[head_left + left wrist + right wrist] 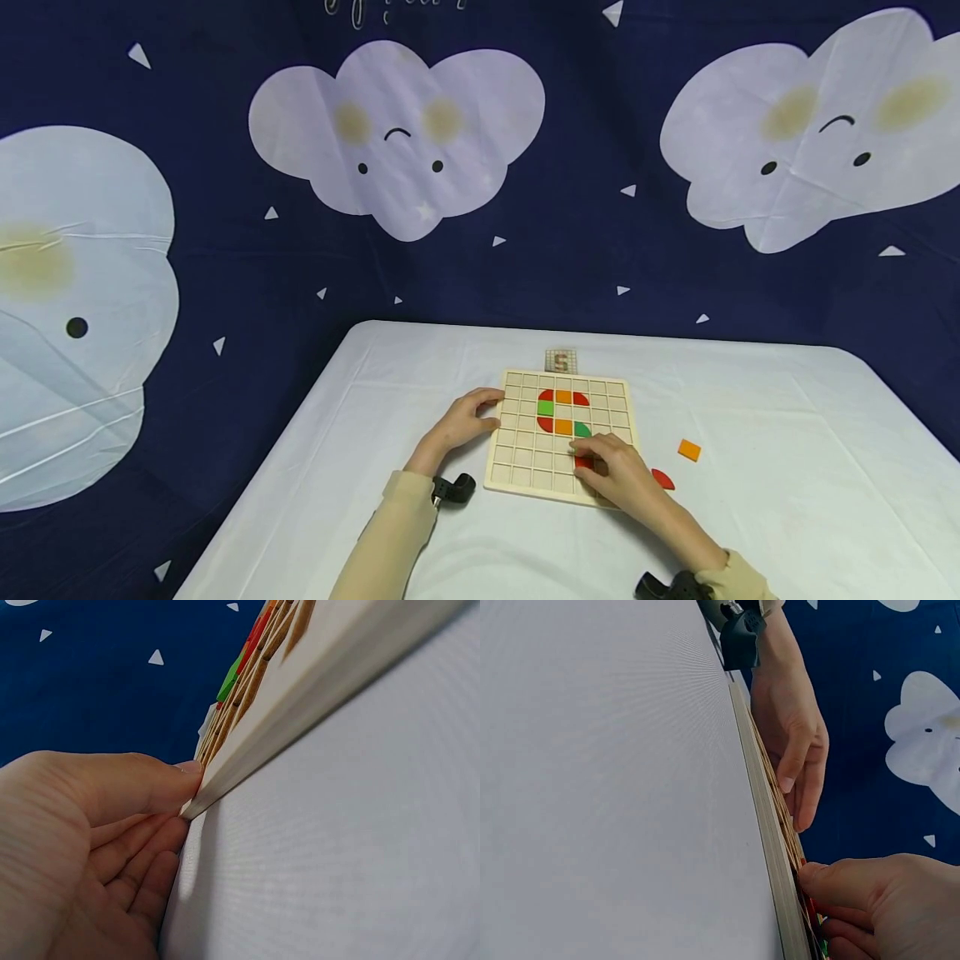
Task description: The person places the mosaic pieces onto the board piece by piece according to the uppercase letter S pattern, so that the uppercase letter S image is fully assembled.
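A square wooden grid board lies on the table. My left hand holds its left edge; in the left wrist view the thumb lies against the rim, the other fingers curled beside it. My right hand is over the lower right of the board, thumb and fingers around a red piece in the grid. Its shape is partly covered. Above it sit red quarter-round pieces, orange squares, a light green square and a darker green quarter-round piece, forming a curved figure.
Right of the board lie a loose orange square and a red quarter-round piece. A small pattern card with an S-like figure is at the board's far edge. A white cloth covers the table; a dark blue cloud-print backdrop hangs behind.
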Action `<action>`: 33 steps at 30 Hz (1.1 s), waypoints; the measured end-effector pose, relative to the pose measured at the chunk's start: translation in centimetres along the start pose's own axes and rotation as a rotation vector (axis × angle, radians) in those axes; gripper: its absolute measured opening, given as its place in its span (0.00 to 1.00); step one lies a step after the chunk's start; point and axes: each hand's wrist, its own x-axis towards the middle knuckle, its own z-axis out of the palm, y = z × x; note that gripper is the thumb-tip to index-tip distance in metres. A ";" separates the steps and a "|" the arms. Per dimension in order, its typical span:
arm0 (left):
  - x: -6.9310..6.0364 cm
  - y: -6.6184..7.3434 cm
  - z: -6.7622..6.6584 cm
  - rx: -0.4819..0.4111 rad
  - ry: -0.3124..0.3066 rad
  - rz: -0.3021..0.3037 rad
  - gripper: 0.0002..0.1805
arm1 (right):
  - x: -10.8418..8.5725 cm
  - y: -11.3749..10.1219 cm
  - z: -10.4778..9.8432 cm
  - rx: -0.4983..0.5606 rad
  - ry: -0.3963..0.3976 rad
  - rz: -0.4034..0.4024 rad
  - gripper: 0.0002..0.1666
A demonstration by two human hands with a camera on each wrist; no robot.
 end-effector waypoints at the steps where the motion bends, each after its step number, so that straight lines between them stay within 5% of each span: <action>1: 0.0 0.0 0.1 -0.002 -0.001 -0.001 0.26 | -0.1 0.0 0.0 0.005 0.004 -0.004 0.20; 5: 0.0 0.0 0.2 -0.003 -0.004 -0.005 0.26 | 0.1 0.0 -0.7 0.064 0.024 0.012 0.20; 9: 0.0 0.0 0.3 0.002 -0.006 -0.006 0.26 | 0.2 0.5 -3.3 0.095 0.054 0.111 0.21; 18: 0.0 -0.2 0.3 0.010 -0.005 0.000 0.26 | -2.5 4.2 -9.2 -0.072 0.187 0.287 0.24; 25: 0.0 -0.3 0.2 0.001 -0.007 -0.015 0.26 | -4.5 6.2 -10.0 -0.098 0.109 0.391 0.28; 33: 0.0 0.0 0.1 0.008 -0.007 -0.008 0.26 | -5.6 7.6 -9.2 -0.179 0.132 0.364 0.25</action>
